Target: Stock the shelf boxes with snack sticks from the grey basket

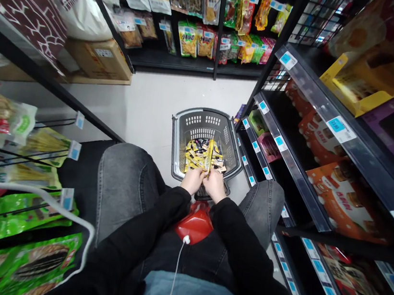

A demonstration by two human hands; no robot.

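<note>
Both hands are close together over the near rim of a dark grey shopping basket (236, 148). Between them stands a slim yellow snack packet (210, 151), upright. My left hand (192, 180) has its fingers closed on the packet's lower end from the left. My right hand (214, 185) pinches the same end from the right. Inside the basket lies a loose heap of small yellow and dark packets (196, 154). On my lap, just below the wrists, rests a red object (196, 222) with a white cable plugged into it.
Shelves with price tags (341, 128) rise close on my right, holding orange bags (348, 196). At left, green snack bags (40, 262) hang on hooks behind a white cable (48, 198). Ahead, beyond the pale floor (153, 91), stand a cardboard box (99, 59) and racks of snacks (196, 41).
</note>
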